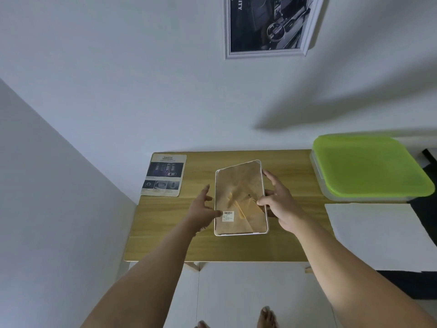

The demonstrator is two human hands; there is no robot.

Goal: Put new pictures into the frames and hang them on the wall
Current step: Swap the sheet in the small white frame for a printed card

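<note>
The right hand grips the 3 o'clock edge of the white-rimmed rectangular picture frame, and the left hand, fingers spread wide, touches its 9 o'clock edge with the thumb. The frame sits back-up at the centre of the light wooden table, probably so the brown backing can be opened. The new printed paper picture waits at 10 o'clock.

My tally from the head camera
I count two frames, wall frame and flat frame; one print; one lidded box; one worktop; two hands, left hand and right hand.
</note>
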